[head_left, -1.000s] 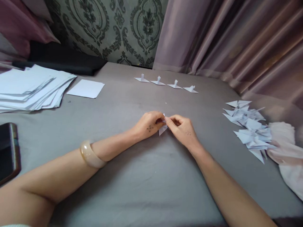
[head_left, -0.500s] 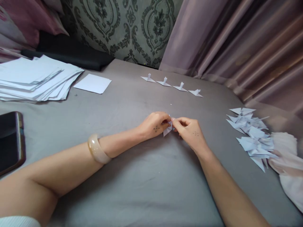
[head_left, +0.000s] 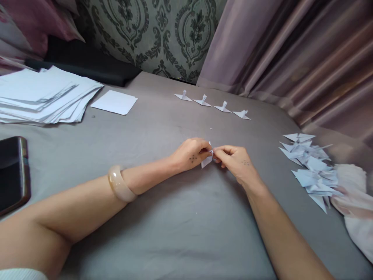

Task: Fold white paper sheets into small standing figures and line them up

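A small folded white paper piece [head_left: 206,161] is held just above the grey cloth, between my two hands. My left hand [head_left: 192,154] pinches it from the left, thumb and fingers closed on it. From the right, my right hand [head_left: 233,158] pinches the paper's right edge with thumb and forefinger. Fingers cover most of the piece; a pointed lower corner and a small tip on top show. Beyond the hands stands a row of several folded paper pieces [head_left: 204,101], each with a flat pointed base and an upright part.
A heap of folded paper cranes [head_left: 314,171] lies at the right beside a pale cloth [head_left: 351,194]. Stacked white sheets [head_left: 43,97], a single paper square [head_left: 115,102] and a phone [head_left: 13,175] are on the left. Curtains [head_left: 291,50] hang behind.
My right hand has shifted slightly to the right and turned a little, and more of the folded paper shows between the hands. My left hand has stayed in place.
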Action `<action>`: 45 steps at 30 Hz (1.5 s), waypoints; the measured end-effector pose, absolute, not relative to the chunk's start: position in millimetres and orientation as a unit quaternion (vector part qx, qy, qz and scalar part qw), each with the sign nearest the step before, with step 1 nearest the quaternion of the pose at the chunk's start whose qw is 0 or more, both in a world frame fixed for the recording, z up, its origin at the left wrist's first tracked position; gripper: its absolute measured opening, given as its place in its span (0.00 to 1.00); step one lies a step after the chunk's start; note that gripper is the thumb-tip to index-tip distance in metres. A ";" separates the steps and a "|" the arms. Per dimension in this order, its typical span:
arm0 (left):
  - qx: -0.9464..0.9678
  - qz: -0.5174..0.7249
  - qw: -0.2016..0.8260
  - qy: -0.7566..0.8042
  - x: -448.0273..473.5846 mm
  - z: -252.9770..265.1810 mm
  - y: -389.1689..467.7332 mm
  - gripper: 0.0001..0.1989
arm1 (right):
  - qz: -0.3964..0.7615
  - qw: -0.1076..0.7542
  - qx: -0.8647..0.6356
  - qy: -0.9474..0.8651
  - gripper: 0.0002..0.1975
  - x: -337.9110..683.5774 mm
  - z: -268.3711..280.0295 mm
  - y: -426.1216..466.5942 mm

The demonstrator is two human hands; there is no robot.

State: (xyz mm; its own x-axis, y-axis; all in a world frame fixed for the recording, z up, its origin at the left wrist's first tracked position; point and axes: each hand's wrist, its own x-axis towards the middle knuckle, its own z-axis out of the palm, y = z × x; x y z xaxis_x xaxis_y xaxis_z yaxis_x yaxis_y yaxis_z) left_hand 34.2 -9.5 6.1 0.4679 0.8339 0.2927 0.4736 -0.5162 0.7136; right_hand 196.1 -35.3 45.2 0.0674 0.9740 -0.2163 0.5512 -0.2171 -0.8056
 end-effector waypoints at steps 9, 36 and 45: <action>0.802 0.315 0.299 0.411 33.5 7.9 -10.8 0.06 | 0.423 0.282 -0.674 -0.536 0.11 197.0 44.5 -34.7; 0.770 0.324 0.366 0.410 31.6 9.8 -12.6 0.07 | 0.571 0.340 -0.615 -0.424 0.08 205.6 29.4 -33.9; 0.751 0.339 0.377 0.422 32.8 10.7 -13.4 0.08 | 0.563 0.349 -0.610 -0.435 0.09 206.8 26.9 -36.6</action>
State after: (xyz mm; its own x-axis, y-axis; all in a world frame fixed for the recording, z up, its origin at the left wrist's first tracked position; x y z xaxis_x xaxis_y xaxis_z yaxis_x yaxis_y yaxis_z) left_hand 32.8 -13.4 10.7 0.4134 0.8903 0.1907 0.3795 -0.3589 0.8527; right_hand 206.8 -36.6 26.9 -0.0118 0.9237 -0.3828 0.1381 -0.3777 -0.9156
